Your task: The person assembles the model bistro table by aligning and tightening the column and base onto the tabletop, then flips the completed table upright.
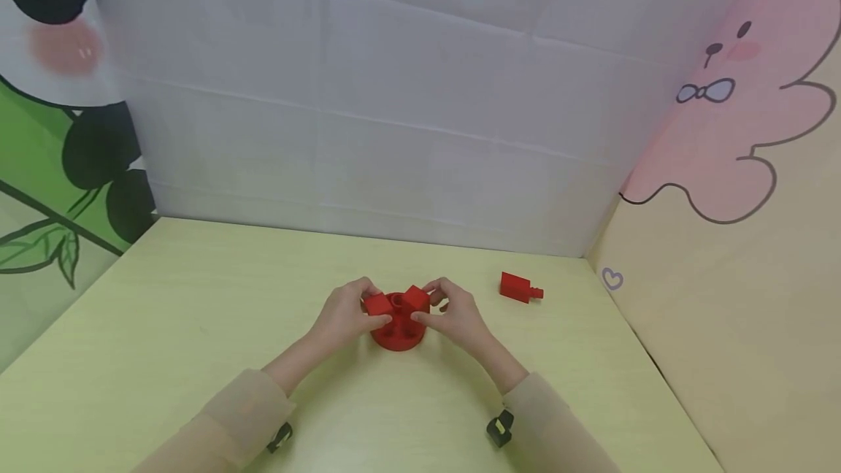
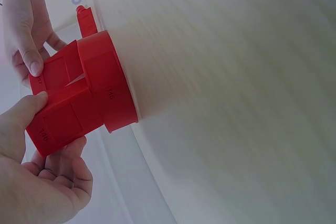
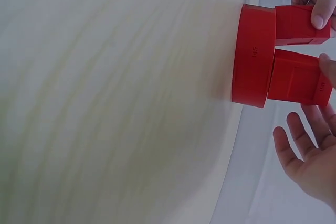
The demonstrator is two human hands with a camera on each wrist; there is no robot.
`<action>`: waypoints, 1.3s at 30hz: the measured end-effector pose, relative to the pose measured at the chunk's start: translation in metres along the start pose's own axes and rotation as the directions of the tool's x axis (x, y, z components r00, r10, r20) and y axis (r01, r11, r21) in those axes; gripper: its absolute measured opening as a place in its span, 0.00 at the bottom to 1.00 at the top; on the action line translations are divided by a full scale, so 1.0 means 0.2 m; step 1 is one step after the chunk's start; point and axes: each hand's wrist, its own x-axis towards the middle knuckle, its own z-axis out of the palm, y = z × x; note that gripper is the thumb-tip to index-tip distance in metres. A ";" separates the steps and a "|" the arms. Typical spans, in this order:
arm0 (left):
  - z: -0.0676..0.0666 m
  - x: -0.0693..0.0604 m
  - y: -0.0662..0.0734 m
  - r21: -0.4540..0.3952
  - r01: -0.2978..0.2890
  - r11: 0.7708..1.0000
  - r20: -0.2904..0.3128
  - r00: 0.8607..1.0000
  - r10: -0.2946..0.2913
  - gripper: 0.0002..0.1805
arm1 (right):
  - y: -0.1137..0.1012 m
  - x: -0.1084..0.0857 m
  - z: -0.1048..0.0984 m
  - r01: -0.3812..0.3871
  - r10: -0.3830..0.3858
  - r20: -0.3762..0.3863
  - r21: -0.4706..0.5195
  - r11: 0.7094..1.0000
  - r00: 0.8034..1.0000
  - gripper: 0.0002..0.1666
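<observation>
A round red base [image 1: 398, 342] with holes in its top stands on the table. Two red blocks stick up from it side by side. My left hand [image 1: 344, 310] pinches the left block [image 1: 377, 304] between thumb and fingers; this block [image 2: 65, 119] bears a number in the left wrist view. On the other side, my right hand [image 1: 458, 314] grips the right block [image 1: 415, 299] with its thumb and fingertips. In the right wrist view, that block [image 3: 298, 80] meets the base [image 3: 254, 56], and some of the right hand's [image 3: 312, 166] fingers are spread away from it.
Another red block [image 1: 519, 287] with a narrow peg lies on its side at the back right of the pale table [image 1: 217, 298]. A white cloth wall [image 1: 420, 130] rises behind. Printed side panels carry a pink cartoon figure [image 1: 755, 115] on the right and a green one on the left.
</observation>
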 end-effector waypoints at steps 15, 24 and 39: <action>0.00 0.00 0.01 -0.005 -0.006 1.000 0.002 1.000 0.006 0.18 | 0.06 0.04 -0.05 0.186 -0.206 0.252 0.101 0.977 0.946 0.33; -0.01 0.00 0.01 -0.004 -0.021 1.000 -0.004 1.000 0.021 0.18 | 0.05 0.07 -0.04 0.186 -0.211 0.294 0.109 0.976 0.932 0.30; 0.00 0.00 0.01 -0.025 0.008 1.000 0.008 1.000 -0.008 0.18 | 0.08 0.06 -0.04 0.127 -0.127 0.136 0.006 0.992 0.983 0.26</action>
